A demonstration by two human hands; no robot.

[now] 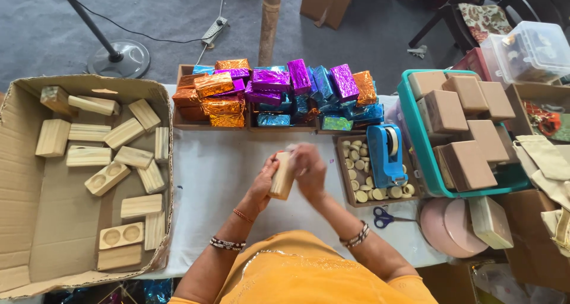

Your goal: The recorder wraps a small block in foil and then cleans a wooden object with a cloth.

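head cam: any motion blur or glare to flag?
Head view: right hand smeared by motion blur over the wooden block; left hand sharper; foil-wrapped blocks show specular glare; lighting soft, shadows faint; edges bowed by wide-angle distortion.

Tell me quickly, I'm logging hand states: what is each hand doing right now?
Left hand: closed on the wooden block, gripping its left side.
Right hand: on the same block; motion-blurred, grip cannot be told.

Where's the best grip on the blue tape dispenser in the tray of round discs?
Probably the tape dispenser's narrow body, pinched across its long flat sides, coming straight down from above. It stands upright in the tray with discs around it, so low side approaches look blocked.
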